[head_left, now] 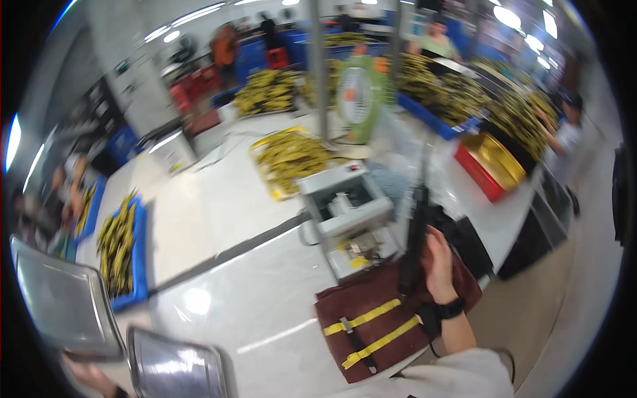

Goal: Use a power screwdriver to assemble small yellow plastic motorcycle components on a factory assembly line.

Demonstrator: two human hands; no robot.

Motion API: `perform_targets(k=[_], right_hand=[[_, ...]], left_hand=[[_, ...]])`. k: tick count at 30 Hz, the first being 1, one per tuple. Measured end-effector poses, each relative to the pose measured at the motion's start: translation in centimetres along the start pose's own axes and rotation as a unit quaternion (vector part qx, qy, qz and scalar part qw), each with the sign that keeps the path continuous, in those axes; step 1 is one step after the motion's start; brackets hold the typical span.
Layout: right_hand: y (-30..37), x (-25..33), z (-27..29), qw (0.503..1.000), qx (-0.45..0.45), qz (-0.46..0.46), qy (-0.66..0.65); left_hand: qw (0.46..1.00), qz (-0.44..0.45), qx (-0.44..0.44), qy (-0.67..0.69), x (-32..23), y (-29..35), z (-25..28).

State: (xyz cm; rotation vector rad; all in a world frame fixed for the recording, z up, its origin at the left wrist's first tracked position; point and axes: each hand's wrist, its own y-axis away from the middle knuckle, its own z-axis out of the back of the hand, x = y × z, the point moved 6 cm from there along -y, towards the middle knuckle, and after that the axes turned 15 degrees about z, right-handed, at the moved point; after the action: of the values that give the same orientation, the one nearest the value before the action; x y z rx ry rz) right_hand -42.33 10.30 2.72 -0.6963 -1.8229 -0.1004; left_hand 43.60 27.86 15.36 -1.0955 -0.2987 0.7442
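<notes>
My right hand, a dark band at its wrist, is beside a long black tool with a thin upper end. Its fingers look stretched out along the tool; blur hides whether they touch it. Beneath lies a folded maroon cloth with yellow strips and a dark strap. Just beyond it stands a grey box-shaped device with an open top and metal parts in front. At the lower left, my left hand is by the lower edge of a metal tray. Its finger closure is unclear.
Another metal tray lies nearby. Blue crates and a yellow tray hold yellowish-green strips. A green fan stands by a post. A red box with a gold inside sits at right; people work around the far tables.
</notes>
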Motion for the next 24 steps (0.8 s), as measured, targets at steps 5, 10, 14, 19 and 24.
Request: perform_targets(k=[5,10,14,19,24], right_hand=[[-0.4,-1.4,2.4,0.999,-0.033,0.000,-0.024],[0.0,-0.7,1.5,1.000,-0.004,0.013,-0.011],[-0.2,-1.6,1.3,1.000,0.005,-0.004,-0.004],[-0.5,-2.2,2.1,1.000,0.001,-0.013,0.001],[-0.7,-3.6,3.3,1.000,-0.012,-0.021,0.005]], left_hand=[[0.927,0.260,-0.091,0.255,2.1,-3.2,1.2],[0.891,0.355,-0.205,0.195,1.3,0.0,-0.2],[0.925,0.319,-0.194,0.065,1.7,-0.8,0.6],[0.946,0.311,-0.084,-0.015,3.6,-1.1,-3.8],[0.944,0.307,0.081,-0.085,5.8,-0.5,-9.4]])
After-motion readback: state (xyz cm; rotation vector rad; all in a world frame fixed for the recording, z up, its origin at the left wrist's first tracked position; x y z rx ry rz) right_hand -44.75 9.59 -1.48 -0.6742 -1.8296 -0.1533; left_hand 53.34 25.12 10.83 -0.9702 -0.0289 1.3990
